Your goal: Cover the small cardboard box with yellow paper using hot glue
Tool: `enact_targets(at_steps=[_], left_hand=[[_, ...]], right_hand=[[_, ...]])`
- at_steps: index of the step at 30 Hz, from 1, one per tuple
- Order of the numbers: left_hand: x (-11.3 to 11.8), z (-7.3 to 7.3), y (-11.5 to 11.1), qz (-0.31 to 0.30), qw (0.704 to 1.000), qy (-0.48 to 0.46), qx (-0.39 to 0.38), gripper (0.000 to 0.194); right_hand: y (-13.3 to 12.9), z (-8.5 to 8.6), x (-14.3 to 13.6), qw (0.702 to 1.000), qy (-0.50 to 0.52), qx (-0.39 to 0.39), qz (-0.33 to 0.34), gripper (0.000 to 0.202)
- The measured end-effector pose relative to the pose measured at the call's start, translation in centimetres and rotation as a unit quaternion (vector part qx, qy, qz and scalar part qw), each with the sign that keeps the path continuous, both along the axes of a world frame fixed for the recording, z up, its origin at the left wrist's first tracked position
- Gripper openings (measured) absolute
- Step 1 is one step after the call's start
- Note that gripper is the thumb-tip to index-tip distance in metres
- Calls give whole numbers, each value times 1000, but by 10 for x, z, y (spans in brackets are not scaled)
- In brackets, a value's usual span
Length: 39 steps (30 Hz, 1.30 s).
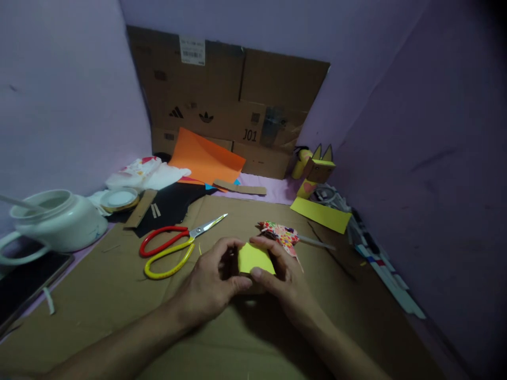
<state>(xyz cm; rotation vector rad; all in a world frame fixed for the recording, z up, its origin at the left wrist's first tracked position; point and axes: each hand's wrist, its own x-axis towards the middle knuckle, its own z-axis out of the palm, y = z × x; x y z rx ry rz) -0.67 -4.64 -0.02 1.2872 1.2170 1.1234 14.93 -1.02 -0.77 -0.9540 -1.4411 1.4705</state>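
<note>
Between my two hands is a small box-like piece with a yellow paper top (255,258), held just above the cardboard sheet. My left hand (214,274) curls around its left side, fingers behind and thumb at the near edge. On the right side, my right hand (283,272) grips it with the thumb pressed on the near yellow edge. Its lower sides are mostly hidden by my fingers. Scissors (192,240) with one red and one yellow handle lie left of my hands, blades parted slightly. Behind my right hand rests a flower-patterned piece (283,235) with a pale stick.
A white pot (59,219) and a dark phone (31,285) are at the left. Orange paper (206,158) leans against a cardboard panel (198,84) at the back. A yellow strip (320,214), an eared cardboard figure (320,170) and pens (392,287) line the right.
</note>
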Motion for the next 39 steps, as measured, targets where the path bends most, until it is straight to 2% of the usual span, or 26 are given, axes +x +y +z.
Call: enact_targets(at_steps=[4,10,14,19,22,27,34,39], left_hand=[[-1,-1,2,6,1000,-24,-4,41],[-10,10,11,21,998,-53,-4,37],[-14,14,10,22,1000,-20,7,36],[-15,10,8,9,995,78,65,27],[-16,10,6,-24,990,111,78,32],[-19,12,3,-86,970,194,122,63],[-16,9,5,-68,968,188,152,52],[-16,9,6,-47,973,161,156,52]], right_hand=[[0,1,0,998,-37,46,8,45],[4,-2,8,996,7,92,14,53],[4,-1,10,992,-1,125,28,47],[2,-3,9,967,-96,228,68,72],[2,-3,9,954,-125,265,55,63],[2,1,9,950,-119,287,31,51],[4,-4,5,938,-95,334,-2,51],[4,-4,7,960,-99,262,6,58]])
